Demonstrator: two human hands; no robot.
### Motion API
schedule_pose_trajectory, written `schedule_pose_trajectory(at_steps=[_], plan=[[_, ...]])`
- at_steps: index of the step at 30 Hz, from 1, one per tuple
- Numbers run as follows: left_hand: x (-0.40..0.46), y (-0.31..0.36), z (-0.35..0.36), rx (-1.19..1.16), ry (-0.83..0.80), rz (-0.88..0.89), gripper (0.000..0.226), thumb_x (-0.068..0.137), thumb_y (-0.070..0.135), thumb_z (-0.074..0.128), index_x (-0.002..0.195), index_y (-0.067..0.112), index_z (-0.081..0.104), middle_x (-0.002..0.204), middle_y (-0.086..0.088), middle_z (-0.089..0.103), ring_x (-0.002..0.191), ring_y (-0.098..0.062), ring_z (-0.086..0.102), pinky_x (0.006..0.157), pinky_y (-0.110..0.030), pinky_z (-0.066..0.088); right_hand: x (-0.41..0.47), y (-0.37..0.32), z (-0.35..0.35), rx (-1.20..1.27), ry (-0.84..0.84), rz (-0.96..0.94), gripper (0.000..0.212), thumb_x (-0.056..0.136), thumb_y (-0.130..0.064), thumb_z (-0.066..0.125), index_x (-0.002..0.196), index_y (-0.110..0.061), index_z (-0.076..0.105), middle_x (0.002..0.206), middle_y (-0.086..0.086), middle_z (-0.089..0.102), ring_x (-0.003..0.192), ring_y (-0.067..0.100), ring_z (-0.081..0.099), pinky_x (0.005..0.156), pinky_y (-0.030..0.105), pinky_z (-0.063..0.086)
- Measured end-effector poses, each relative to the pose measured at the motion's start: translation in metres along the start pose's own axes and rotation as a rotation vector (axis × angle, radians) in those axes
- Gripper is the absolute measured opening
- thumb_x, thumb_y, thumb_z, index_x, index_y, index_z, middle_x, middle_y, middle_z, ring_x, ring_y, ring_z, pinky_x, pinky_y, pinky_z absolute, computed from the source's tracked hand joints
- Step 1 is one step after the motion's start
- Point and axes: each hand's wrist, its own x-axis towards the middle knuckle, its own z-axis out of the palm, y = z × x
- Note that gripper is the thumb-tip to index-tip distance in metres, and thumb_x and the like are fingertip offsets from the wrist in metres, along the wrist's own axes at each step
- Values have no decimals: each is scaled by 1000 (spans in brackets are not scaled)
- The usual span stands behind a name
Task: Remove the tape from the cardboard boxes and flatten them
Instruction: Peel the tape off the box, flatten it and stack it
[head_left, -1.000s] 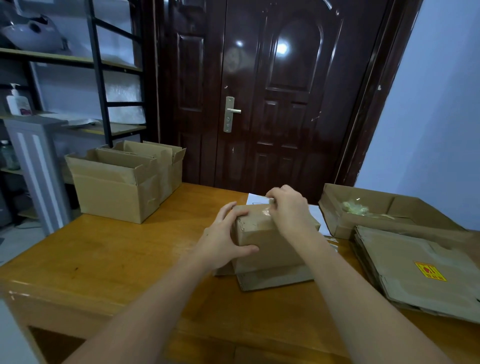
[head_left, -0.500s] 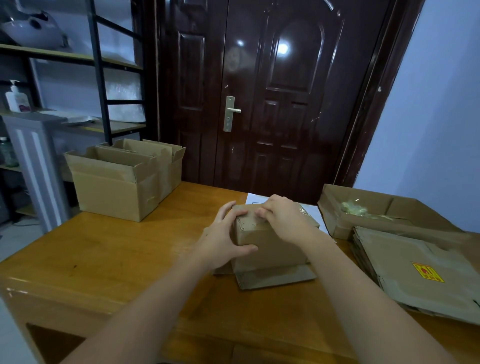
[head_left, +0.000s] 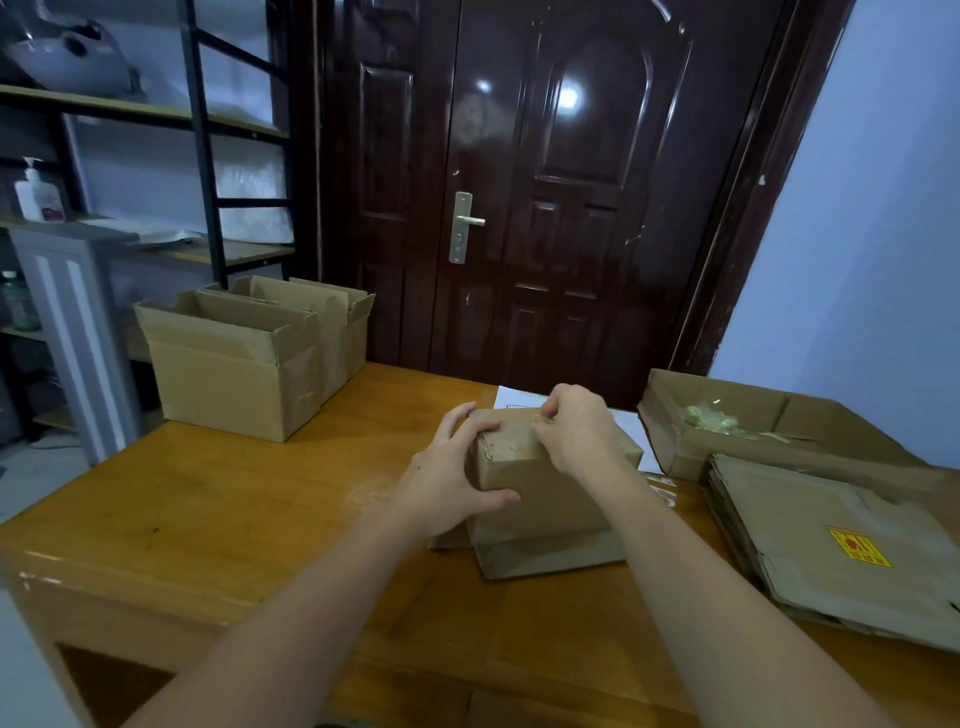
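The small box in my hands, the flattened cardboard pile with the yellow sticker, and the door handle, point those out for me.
small box (head_left: 540, 493): head view, its front face.
flattened cardboard pile (head_left: 810, 530): head view, top sheet, left of the sticker.
door handle (head_left: 471, 221): head view, the lever.

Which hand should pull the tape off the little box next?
The right hand: its fingertips already pinch at the tape on top of the small box. The left hand grips the box's side, steadying it.

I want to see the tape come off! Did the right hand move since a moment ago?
Yes. The right hand slid toward the left hand across the top of the small cardboard box, then came back, pinching at the tape there.
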Motion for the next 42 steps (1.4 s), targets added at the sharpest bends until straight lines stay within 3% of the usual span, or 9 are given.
schedule_pose_trajectory(at_steps=[7, 11, 15, 19, 23, 28, 34, 37, 42], plan=[[0, 0, -1, 4, -15, 9, 89, 65, 73, 81, 140, 59, 35, 159, 34, 8, 135, -19, 45, 106, -44, 52, 8, 13, -4, -151, 16, -131, 23, 97, -8, 56, 110, -16, 74, 113, 5, 63, 101, 26, 60, 82, 34, 50], [2, -1, 1, 13, 3, 5, 89, 65, 72, 82, 140, 60, 34, 158, 35, 8, 133, -18, 46, 103, -42, 54, 0, 8, 3, -47, -72, -225, 29, 105, -21, 49, 112, -15, 76, 108, 9, 70, 108, 30, 59, 91, 44, 50], [2, 2, -1, 64, -21, -2, 91, 66, 74, 81, 142, 58, 33, 158, 34, 8, 132, -16, 47, 101, -36, 51, -6, 12, 2, 235, -34, -120, 24, 101, -28, 61, 121, -22, 73, 109, -2, 74, 108, 18, 62, 93, 37, 51], [10, 21, -10, 368, -28, 8, 96, 70, 77, 76, 149, 45, 32, 170, 13, 12, 153, -23, 27, 121, -50, 34, -9, 22, 0, 430, -28, -47, 25, 99, -38, 63, 93, -20, 79, 96, -5, 74, 97, 14, 65, 85, 36, 51], [21, 53, -5, 688, -59, 88, 94, 89, 70, 60, 159, 15, 31, 173, -9, 12, 161, -26, 3, 128, -47, 3, -6, 22, 9, 335, 45, -53, 17, 89, -23, 77, 103, -15, 71, 111, 1, 58, 96, 17, 59, 76, 26, 44], [16, 68, 17, 615, -73, 41, 88, 100, 64, 48, 162, 6, 22, 171, -14, 19, 160, -28, 11, 131, -43, 9, -4, 26, 16, -67, 61, 37, 31, 93, -43, 60, 109, -17, 69, 118, 4, 56, 116, 25, 44, 102, 37, 41], [18, 66, 15, 648, -84, 34, 92, 100, 66, 48, 165, 9, 16, 172, -10, 18, 160, -25, 13, 129, -41, 8, -5, 38, -5, 32, 138, 47, 3, 96, -13, 54, 95, -14, 52, 96, 5, 63, 93, 29, 57, 78, 44, 50], [19, 68, 15, 639, -84, 29, 94, 98, 67, 50, 165, 9, 17, 172, -9, 19, 159, -26, 13, 130, -42, 9, 1, 56, -20, -12, 213, -14, 16, 92, 0, 50, 93, -16, 51, 85, 3, 61, 81, 28, 57, 69, 43, 49], [19, 67, 17, 632, -66, 36, 92, 100, 65, 51, 165, 9, 17, 172, -10, 18, 160, -25, 12, 130, -41, 9, 4, 49, -11, 1, -20, -170, 17, 100, -27, 57, 102, -21, 73, 100, 4, 68, 96, 25, 58, 84, 43, 51]])
